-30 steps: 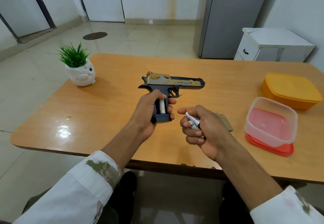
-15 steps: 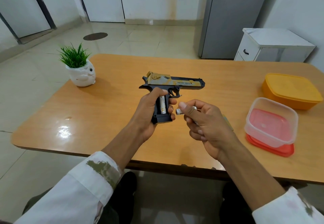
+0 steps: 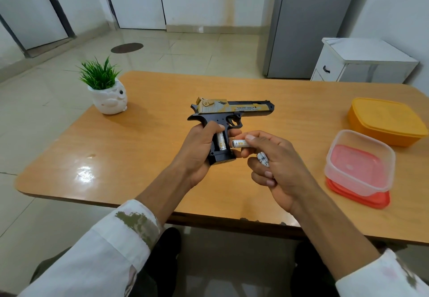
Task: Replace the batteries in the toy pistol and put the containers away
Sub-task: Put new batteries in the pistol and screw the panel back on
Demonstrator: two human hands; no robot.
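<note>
**Left hand [image 3: 197, 148] on the toy pistol [image 3: 232, 110], right hand [image 3: 278, 164] with two batteries**

Head view: the left hand was curled round the grip of the toy pistol, holding it above the table [image 3: 139, 157] with the barrel pointing right. A seated battery [image 3: 221, 142] showed in the open grip. The right hand pinched a second battery [image 3: 240, 143] between thumb and forefinger, its end just beside the grip, and its lower fingers curled round a third battery [image 3: 263, 158]. At right a clear container [image 3: 359, 164] stood on a red lid [image 3: 362, 200], a yellow container [image 3: 387, 120] behind it

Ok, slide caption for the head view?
Left hand grips toy pistol; right hand pinches a battery beside its open grip.
</note>
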